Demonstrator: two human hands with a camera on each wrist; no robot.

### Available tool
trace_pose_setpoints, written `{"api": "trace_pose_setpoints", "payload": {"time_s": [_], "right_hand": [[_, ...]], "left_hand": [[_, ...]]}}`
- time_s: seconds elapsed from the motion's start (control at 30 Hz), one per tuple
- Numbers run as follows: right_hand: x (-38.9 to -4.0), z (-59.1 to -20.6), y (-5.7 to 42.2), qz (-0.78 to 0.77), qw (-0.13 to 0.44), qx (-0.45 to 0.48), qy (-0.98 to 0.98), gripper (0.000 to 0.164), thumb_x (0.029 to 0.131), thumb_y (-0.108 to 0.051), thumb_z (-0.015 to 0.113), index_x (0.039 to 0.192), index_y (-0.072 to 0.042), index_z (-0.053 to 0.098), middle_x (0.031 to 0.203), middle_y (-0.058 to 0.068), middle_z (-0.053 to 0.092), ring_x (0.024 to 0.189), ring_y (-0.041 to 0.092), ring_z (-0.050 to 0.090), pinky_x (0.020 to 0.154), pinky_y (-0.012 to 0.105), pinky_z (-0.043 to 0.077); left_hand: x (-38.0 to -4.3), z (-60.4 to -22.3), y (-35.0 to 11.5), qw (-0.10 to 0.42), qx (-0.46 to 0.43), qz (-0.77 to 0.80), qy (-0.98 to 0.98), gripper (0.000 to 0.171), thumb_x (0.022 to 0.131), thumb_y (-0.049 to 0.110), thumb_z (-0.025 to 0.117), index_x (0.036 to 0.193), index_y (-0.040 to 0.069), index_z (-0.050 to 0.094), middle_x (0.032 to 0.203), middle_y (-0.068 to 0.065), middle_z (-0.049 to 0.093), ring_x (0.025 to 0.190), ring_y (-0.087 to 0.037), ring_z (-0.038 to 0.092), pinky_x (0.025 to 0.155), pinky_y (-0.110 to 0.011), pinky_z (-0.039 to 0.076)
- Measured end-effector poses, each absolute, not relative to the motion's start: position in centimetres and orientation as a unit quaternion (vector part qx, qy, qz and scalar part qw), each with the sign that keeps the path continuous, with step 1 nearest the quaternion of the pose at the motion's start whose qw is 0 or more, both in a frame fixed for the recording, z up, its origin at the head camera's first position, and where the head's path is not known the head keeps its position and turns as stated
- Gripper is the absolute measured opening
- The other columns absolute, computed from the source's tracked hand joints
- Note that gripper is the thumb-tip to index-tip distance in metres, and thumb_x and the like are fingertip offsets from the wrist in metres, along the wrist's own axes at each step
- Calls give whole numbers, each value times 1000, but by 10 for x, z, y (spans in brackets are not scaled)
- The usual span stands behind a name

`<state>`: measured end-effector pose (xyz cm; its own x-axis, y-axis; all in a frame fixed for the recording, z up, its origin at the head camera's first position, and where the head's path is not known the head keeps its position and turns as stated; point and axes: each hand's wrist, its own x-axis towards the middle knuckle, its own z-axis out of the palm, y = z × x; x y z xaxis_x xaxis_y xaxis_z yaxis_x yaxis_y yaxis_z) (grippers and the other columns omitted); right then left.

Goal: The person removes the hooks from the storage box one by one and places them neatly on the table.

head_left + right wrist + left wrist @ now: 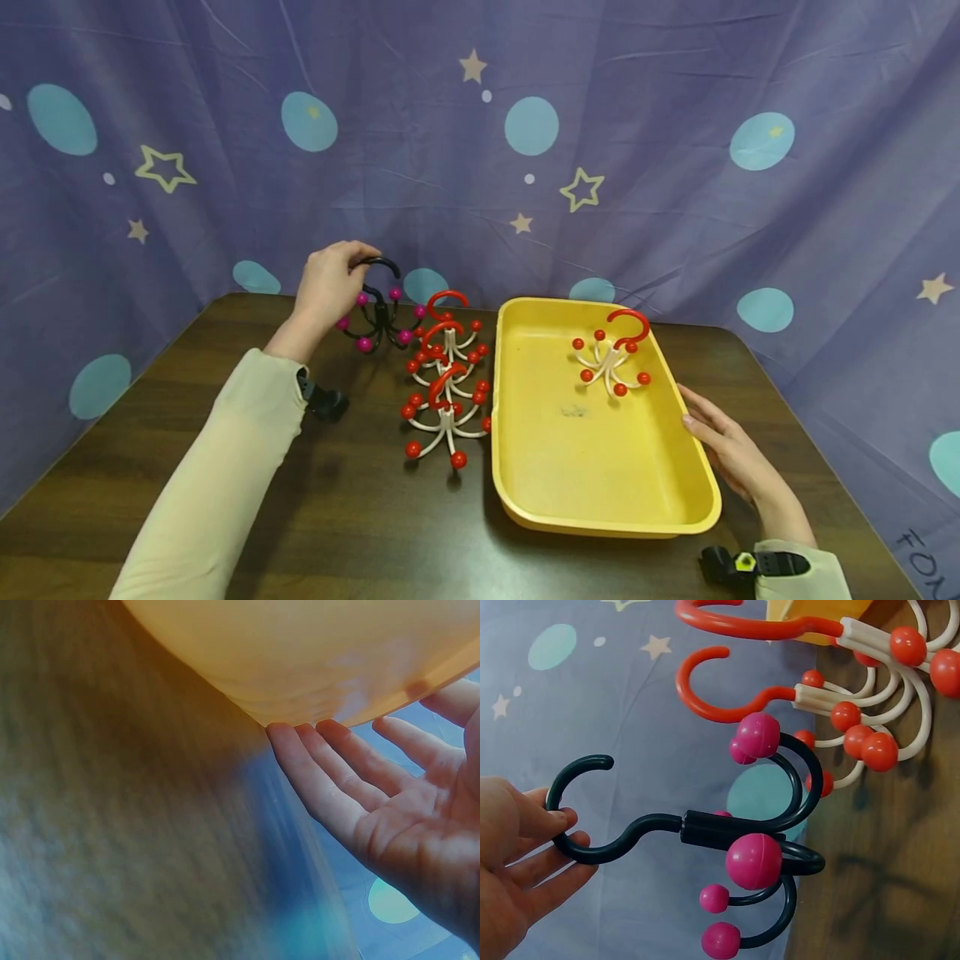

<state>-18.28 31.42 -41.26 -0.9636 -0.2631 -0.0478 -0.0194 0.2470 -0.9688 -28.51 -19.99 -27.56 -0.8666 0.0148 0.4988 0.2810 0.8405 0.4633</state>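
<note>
My left hand pinches the curved top of a black multi-arm hook hanger with magenta ball tips. In the left wrist view the thumb and fingers grip its hook, and the arms hang beyond. A shadow lies on the table beside it. My right hand is at the right side of a yellow tray. Its fingers reach out nearly straight and touch the tray's outer wall, with the thumb by the rim. Inside the tray, toward the back right, stands a white hanger with a red hook and red balls.
Several more white hangers with red hooks, the nearest one in front, stand in a row close along the tray's left side. The brown wooden table ends at a purple curtain with stars and dots behind it.
</note>
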Motion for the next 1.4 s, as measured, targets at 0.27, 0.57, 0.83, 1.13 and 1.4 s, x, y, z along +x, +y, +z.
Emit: {"api": "trace_pose_setpoints", "payload": {"time_s": [0.27, 0.57, 0.83, 1.13, 1.4], "right_hand": [[-183, -413, 315, -610, 101, -92, 781, 59, 98, -24, 40, 147, -8, 11, 116, -17, 47, 99, 1, 57, 77, 26, 51], [-183, -413, 315, -622, 105, -99, 770, 59, 98, -22, 40, 146, -6, 10, 116, -17, 50, 99, 3, 58, 77, 27, 52], [-182, -412, 314, -614, 104, -90, 777, 60, 98, -24, 40, 147, -7, 10, 116, -16, 48, 99, 2, 58, 78, 27, 52], [-181, -411, 314, -617, 106, -92, 775, 59, 98, -24, 40, 147, -8, 10, 116, -16, 48, 99, 2, 58, 78, 27, 52], [-180, -411, 314, -616, 105, -91, 775, 59, 98, -23, 39, 147, -8, 10, 116, -17, 48, 100, 2, 58, 78, 27, 51]], "left_hand": [[-292, -287, -197, 229, -85, -272, -931, 20, 87, 5, 56, 105, 8, 67, 106, -15, 64, 86, -29, 59, 72, -42, 45], [-297, -300, -194, 210, -86, -273, -935, 22, 86, 3, 55, 104, 8, 67, 108, -15, 64, 97, -33, 58, 81, -45, 44], [-302, -309, -190, 206, -83, -282, -933, 22, 86, 2, 54, 103, 8, 67, 106, -15, 64, 97, -32, 58, 79, -44, 44], [-305, -316, -186, 229, -76, -291, -926, 20, 85, 1, 55, 100, 6, 68, 103, -14, 65, 97, -32, 59, 82, -44, 45], [-305, -318, -182, 239, -53, -307, -920, 23, 84, 0, 54, 102, 5, 68, 104, -15, 65, 98, -33, 59, 84, -44, 44]]}}
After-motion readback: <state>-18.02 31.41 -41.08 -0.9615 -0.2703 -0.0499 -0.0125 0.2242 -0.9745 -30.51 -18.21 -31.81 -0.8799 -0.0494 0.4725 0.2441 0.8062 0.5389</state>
